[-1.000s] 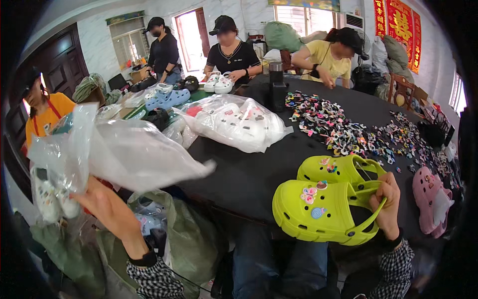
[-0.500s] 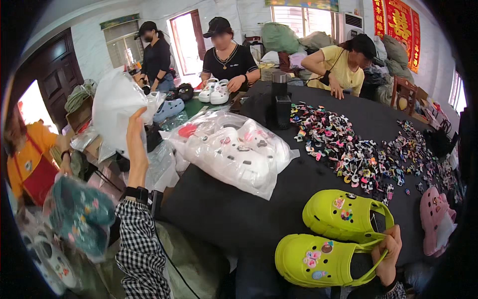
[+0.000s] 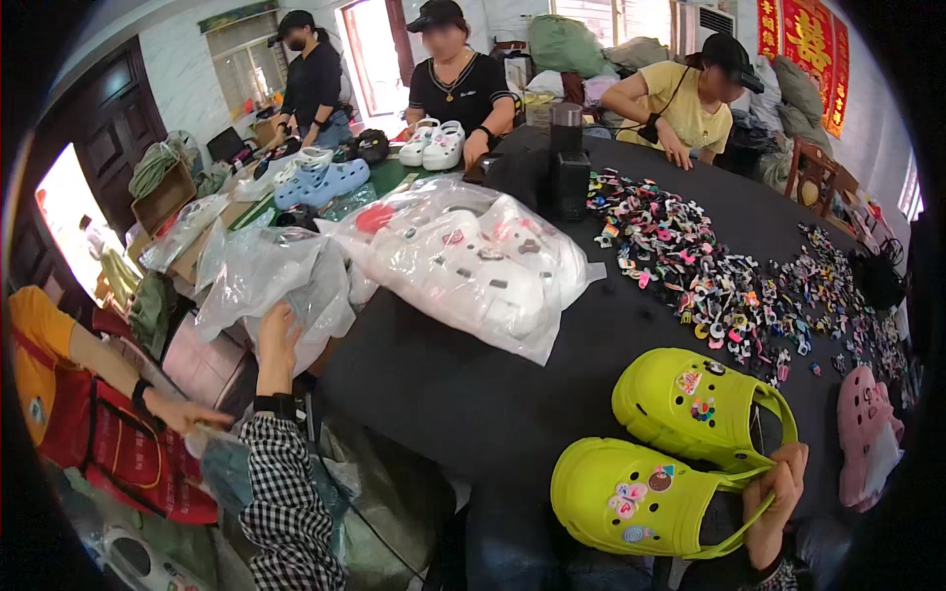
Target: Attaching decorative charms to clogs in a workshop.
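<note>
Gripping the heel straps of a pair of lime-green clogs (image 3: 606,497), the right hand (image 3: 774,502) is curled closed at the near right. The clogs lie side by side, toes toward the left, over the near edge of a black-covered table (image 3: 463,404); colourful charms dot their tops. The left hand (image 3: 276,340), at the end of a black-and-white checked sleeve (image 3: 286,492), reaches out at the left, its fingers meeting a crumpled clear plastic bag (image 3: 281,281); whether they grip it cannot be told.

Between the hands and farther off, a large clear bag (image 3: 567,335) of white clogs (image 3: 463,266) rests on the table. To its right spreads a heap of small multicoloured charms (image 3: 680,246), with a pink clog (image 3: 862,424) at the far right edge and a dark upright device (image 3: 569,167) behind.

Around the far side are three people in dark caps: one in yellow (image 3: 680,108), one in black (image 3: 458,89) beside a pair of white clogs, another in black farther left. At the near left, a co-worker's hand (image 3: 182,412) extends from an orange sleeve. Bulging sacks (image 3: 567,44) and red wall banners (image 3: 823,64) fill the far right of the room.
</note>
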